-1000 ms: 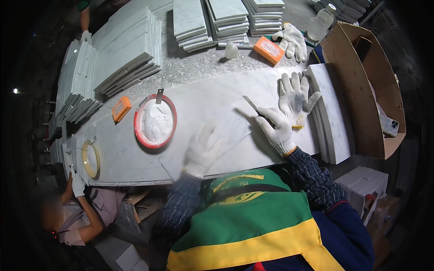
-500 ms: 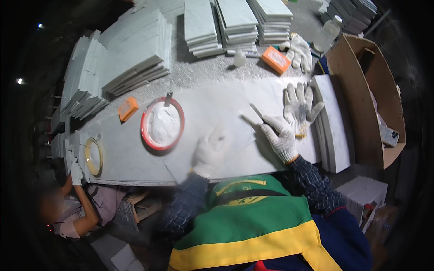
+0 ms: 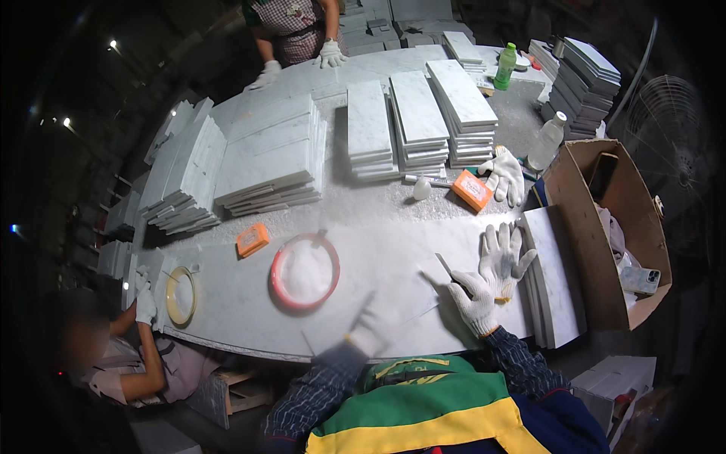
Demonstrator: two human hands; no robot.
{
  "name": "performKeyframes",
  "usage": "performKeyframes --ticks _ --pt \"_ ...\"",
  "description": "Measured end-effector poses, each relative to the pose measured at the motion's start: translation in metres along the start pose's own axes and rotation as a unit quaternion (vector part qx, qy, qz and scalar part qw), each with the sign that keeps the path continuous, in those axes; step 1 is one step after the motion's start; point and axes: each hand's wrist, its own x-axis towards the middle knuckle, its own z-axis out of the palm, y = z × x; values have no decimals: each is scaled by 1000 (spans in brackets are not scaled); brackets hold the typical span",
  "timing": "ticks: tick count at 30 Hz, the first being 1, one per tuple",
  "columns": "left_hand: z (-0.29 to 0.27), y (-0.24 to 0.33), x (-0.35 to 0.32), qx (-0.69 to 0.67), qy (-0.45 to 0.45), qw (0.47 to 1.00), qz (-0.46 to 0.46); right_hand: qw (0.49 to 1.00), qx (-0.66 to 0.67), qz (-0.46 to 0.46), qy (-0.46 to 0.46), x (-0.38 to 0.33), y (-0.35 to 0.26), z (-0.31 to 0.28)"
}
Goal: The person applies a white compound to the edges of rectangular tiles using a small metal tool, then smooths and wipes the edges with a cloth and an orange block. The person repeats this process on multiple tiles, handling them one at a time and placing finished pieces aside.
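Pale marble slab (image 3: 393,253) beneath both gloved hands (image 3: 476,307)

Nothing legible here, just tiny print on the right-hand orange rectangular box (image 3: 473,191) and left-hand orange rectangular box (image 3: 252,239)!

white slab (image 3: 386,261): grey-veined, flat | thin blade (image 3: 443,262): dark, slanting over slab
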Motion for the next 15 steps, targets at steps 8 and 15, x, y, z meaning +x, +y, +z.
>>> performKeyframes --ticks 8,15 --pt "-14 -8 -10 96 -6 981 -170 1000 -1 -11 0 0 -3 0" --pt "-18 -14 -14 106 -48 978 -173 1000 8 7 -21 -2 -2 -2"
